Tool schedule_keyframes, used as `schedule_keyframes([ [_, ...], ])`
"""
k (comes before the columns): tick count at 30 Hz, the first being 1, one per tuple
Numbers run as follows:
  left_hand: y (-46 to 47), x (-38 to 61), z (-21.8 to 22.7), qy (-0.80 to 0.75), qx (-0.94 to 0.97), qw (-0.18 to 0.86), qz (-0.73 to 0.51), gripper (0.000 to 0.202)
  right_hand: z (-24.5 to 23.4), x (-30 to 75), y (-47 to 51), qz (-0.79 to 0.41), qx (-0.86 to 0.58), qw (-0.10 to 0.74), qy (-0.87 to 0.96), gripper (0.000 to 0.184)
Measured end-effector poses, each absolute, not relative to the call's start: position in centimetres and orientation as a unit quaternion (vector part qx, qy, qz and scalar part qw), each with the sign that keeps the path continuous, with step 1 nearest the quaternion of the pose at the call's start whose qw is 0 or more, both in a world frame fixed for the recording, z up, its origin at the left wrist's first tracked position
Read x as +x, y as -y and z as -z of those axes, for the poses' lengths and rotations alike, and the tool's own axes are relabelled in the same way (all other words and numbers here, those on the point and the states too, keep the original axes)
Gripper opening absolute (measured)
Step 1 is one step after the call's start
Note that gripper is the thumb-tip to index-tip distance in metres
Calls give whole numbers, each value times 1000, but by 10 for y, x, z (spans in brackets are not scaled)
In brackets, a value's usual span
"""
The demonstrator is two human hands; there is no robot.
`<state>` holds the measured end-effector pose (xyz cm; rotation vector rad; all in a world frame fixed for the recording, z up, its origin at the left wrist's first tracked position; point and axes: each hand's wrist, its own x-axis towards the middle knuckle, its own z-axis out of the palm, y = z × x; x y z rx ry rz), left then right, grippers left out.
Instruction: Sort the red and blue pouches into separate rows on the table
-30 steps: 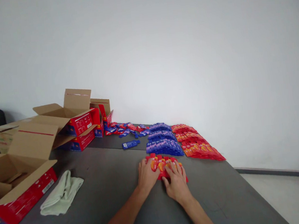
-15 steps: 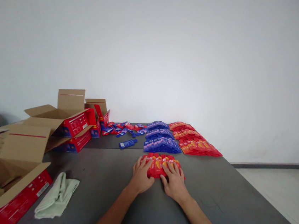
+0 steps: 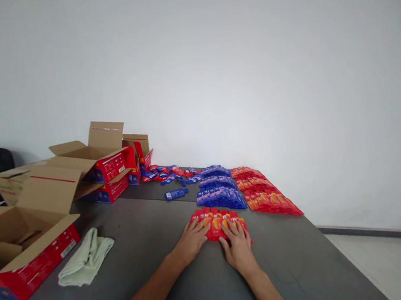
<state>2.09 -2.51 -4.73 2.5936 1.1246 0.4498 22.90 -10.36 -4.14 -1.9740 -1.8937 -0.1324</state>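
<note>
A row of overlapping red sachets (image 3: 216, 225) with orange pictures lies on the grey table in front of me. My left hand (image 3: 193, 241) rests on its left end, fingers spread. On the right end lies my right hand (image 3: 238, 248), its fingers apart and flat over the sachets. Both palms are near the row's front edge, and the fingers hide parts of it. Just beyond are stacked rows of blue sachets (image 3: 220, 196), with rows of red sachets (image 3: 268, 200) to their right. A single blue sachet (image 3: 175, 194) lies apart, left of the blue rows.
An open red carton (image 3: 37, 267) stands at the left, beside a folded pale green cloth (image 3: 86, 258). Further back are stacked open cartons (image 3: 112, 165) and a loose heap of mixed sachets (image 3: 169, 173) near the wall. The table's right edge drops to a pale floor (image 3: 361, 247).
The view has turned slightly left, so everything sits further right. My left hand has drawn back a little along the red sachets, its fingers now straighter. My right hand stays on the row.
</note>
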Motion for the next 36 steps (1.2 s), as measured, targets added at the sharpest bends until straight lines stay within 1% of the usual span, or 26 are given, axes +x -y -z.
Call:
schedule_keyframes([
  [3, 29, 20, 46, -380, 900, 137, -164, 53, 42, 229, 104, 54, -704, 203, 679, 43],
  [8, 34, 18, 49, -367, 905, 136, -164, 71, 41, 228, 104, 59, -708, 201, 674, 43],
  [11, 33, 17, 50, -366, 906, 141, -158, 73, 41, 227, 104, 59, -707, 203, 675, 44],
  [22, 37, 22, 49, -398, 891, 135, -173, 69, 41, 226, 104, 52, -710, 209, 671, 45],
  [27, 41, 23, 45, -409, 884, 129, -186, 71, 39, 225, 105, 49, -714, 211, 666, 45],
  [32, 46, 23, 39, -400, 888, 129, -184, 54, 39, 223, 106, 60, -716, 211, 663, 47],
  [36, 47, 21, 34, -394, 892, 128, -183, 51, 32, 220, 106, 68, -714, 217, 663, 48],
])
